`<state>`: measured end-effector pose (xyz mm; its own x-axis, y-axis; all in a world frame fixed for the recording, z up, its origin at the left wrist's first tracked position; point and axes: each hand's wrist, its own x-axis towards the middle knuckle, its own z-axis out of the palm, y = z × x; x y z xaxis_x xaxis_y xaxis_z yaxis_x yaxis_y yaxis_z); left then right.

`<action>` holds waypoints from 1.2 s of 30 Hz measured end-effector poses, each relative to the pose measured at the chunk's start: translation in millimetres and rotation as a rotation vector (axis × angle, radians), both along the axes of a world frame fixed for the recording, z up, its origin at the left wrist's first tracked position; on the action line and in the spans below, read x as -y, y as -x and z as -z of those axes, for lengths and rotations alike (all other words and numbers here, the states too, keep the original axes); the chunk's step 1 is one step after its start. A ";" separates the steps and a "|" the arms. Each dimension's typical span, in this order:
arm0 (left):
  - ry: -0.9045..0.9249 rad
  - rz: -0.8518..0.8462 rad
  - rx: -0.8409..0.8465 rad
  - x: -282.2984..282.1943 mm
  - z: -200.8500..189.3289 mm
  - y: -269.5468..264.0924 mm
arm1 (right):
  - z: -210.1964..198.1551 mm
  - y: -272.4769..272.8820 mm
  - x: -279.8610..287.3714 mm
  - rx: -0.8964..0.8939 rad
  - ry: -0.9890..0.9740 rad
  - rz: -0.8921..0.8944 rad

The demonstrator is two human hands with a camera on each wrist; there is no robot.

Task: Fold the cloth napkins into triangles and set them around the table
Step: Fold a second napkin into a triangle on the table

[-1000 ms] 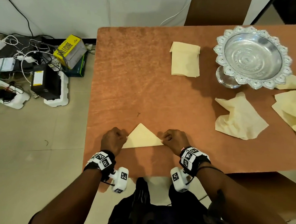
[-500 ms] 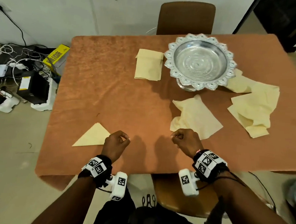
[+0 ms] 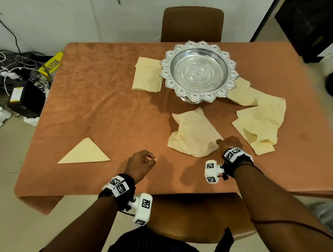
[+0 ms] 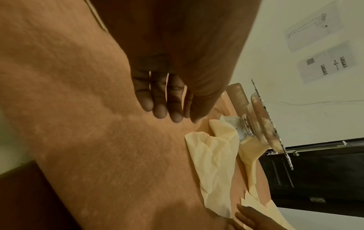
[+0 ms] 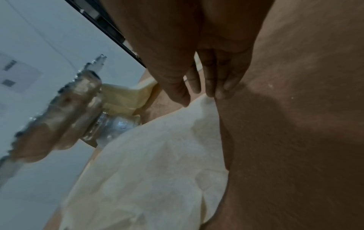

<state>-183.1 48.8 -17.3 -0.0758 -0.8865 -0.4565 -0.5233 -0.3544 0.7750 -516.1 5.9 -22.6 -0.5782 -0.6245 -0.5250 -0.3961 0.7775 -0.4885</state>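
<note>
1. You face a plain white wall.
2. A brown padded chair stands against the rust-orange cloth-covered table.
3. Tangled white cables and black boxes litter the pale tiled floor.

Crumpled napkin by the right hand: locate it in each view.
Head: crumpled napkin right of centre, in front of the silver pedestal bowl.
Left wrist: lower right, below the bowl's foot.
Right wrist: bottom centre, at the right hand's fingertips.
Shared landmark: the bowl.
</note>
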 end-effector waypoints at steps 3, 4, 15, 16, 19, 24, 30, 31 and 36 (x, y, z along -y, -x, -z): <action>-0.017 0.032 -0.034 5.8 3.6 12.1 | 10.2 -3.2 5.5 0.011 -0.035 0.054; -0.021 0.046 -0.030 8.3 5.0 13.7 | 13.8 -6.0 7.0 0.011 -0.050 0.058; -0.089 0.032 -0.079 35.9 17.4 37.4 | 32.9 -12.7 14.1 0.277 0.034 0.287; -0.091 0.022 -0.076 37.8 18.4 41.6 | 30.6 -11.2 13.2 0.256 0.081 0.293; -0.084 0.026 -0.022 45.4 19.6 57.7 | 24.6 -2.1 14.4 0.039 0.108 0.125; -0.050 -0.002 0.052 61.9 20.7 83.1 | 28.8 8.9 39.4 -0.077 0.139 -0.303; -0.138 -0.134 -0.017 57.2 25.1 96.3 | 28.9 4.3 79.6 -0.086 -0.017 -0.518; -0.150 -0.167 -0.032 54.3 25.9 96.3 | 26.3 3.9 81.3 -0.053 -0.017 -0.517; -0.138 -0.339 -0.088 42.2 28.4 96.1 | -5.6 6.2 64.3 0.299 0.265 -0.422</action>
<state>-279.2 6.6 -45.7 0.1673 -0.7983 -0.5786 -0.2913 -0.6007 0.7445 -522.3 -58.4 -17.0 -0.1008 -0.9013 -0.4213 -0.4601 0.4177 -0.7835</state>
